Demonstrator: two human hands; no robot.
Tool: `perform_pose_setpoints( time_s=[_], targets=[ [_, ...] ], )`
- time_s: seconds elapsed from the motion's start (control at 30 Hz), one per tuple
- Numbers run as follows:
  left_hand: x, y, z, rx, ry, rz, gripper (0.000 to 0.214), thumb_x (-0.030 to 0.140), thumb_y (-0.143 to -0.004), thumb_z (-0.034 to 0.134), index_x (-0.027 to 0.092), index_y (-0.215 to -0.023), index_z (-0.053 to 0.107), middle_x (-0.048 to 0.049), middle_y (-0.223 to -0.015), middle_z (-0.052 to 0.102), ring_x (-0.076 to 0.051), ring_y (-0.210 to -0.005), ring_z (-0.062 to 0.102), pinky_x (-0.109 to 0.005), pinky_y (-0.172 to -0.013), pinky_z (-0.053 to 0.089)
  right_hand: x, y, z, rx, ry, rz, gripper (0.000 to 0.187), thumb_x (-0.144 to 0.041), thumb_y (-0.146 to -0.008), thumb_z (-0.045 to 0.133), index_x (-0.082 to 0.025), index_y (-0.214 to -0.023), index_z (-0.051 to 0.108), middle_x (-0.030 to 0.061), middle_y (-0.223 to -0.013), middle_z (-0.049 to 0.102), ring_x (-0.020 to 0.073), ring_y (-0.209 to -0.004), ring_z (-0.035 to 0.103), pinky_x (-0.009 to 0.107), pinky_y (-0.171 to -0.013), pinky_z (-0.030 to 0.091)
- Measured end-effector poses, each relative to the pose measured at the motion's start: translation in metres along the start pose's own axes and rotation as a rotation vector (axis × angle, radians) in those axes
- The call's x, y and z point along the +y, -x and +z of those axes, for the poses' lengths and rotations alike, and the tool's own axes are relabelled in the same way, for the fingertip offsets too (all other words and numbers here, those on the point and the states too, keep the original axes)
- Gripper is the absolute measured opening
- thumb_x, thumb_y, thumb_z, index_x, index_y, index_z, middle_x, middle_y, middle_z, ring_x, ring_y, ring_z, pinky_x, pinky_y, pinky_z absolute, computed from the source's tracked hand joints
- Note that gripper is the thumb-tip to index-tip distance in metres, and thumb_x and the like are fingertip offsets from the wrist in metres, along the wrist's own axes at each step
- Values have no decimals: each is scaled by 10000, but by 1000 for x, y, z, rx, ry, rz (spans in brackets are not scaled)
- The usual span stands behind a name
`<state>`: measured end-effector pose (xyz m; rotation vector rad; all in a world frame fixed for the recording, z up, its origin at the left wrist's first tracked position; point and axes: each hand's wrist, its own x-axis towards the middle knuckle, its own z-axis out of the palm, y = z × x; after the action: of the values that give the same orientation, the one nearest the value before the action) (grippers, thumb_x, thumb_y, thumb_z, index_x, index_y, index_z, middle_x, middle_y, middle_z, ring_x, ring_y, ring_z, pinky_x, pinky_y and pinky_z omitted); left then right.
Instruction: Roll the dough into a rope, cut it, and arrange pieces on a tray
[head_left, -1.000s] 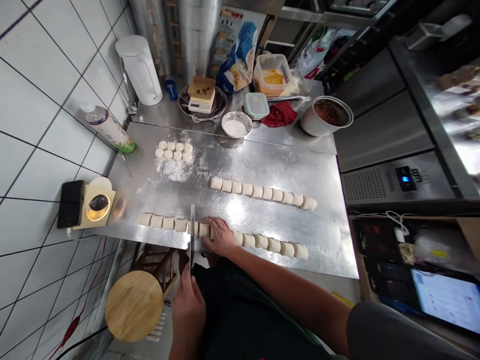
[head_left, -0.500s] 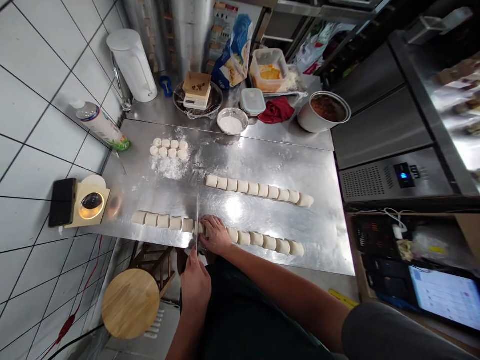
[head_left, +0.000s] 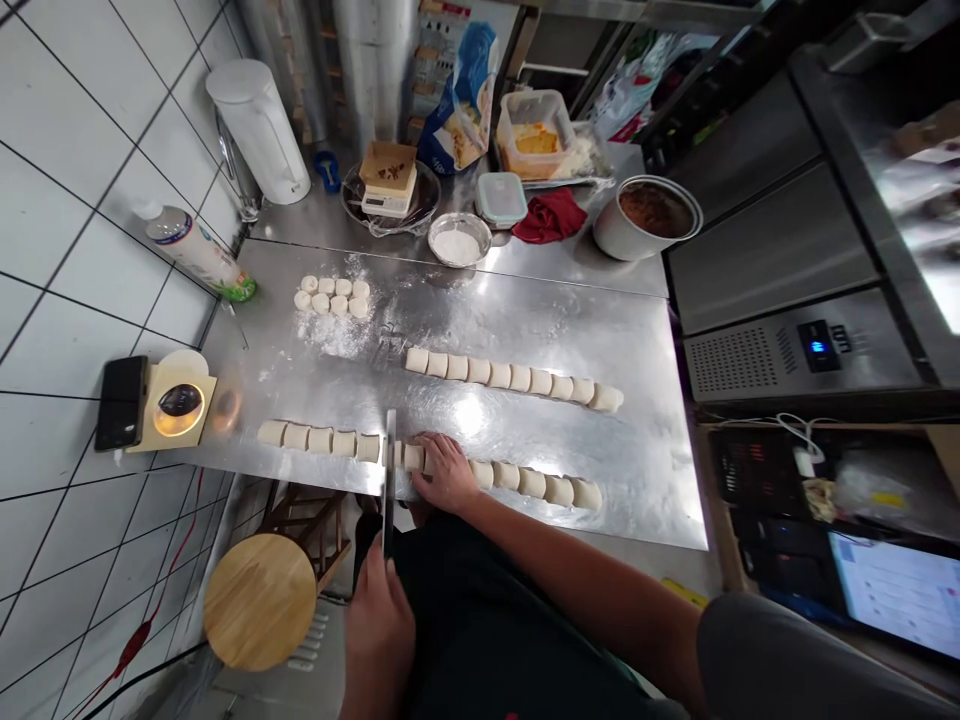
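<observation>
The left hand [head_left: 381, 615], low at the table's [head_left: 525, 310] near edge, is wrapped around the handle of the knife [head_left: 389, 480], its blade pointing away across the near dough row [head_left: 508, 476]. The right hand [head_left: 448, 475], its forearm slanting in from the right, drapes close-set fingers over that row, thumb apart; whether it grips, I cannot tell.

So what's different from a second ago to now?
The left hand has moved the knife rightward along the near dough row; five pieces now lie left of it, not four. The right hand also shifted right. Nothing was let go. The far dough row and floured dough balls stayed put.
</observation>
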<state>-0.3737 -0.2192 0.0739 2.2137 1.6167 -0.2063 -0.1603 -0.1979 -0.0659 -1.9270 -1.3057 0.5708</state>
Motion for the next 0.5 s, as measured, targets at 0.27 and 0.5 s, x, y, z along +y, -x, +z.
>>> perform_pose_setpoints(
  time_s=[0.27, 0.5],
  targets=[
    [66, -52, 6, -131, -39, 27, 459, 226, -1064, 317, 115, -1455, 529, -180, -1219, 754, -230, -1023, 762, -316, -832, 552, 6, 9, -1, -14, 26, -7, 518, -291, -854, 706, -204, -1353, 593, 121, -1334, 635, 303, -1291, 547, 505, -1190, 411],
    [57, -38, 23, -140, -55, 34, 453, 196, -1064, 316, 117, -1467, 507, -165, -1167, 759, -239, -958, 772, -312, -744, 526, 7, 11, 3, -23, 76, 17, 482, -311, -880, 698, -213, -1345, 616, 125, -1333, 633, 299, -1281, 551, 488, -1159, 430]
  ],
)
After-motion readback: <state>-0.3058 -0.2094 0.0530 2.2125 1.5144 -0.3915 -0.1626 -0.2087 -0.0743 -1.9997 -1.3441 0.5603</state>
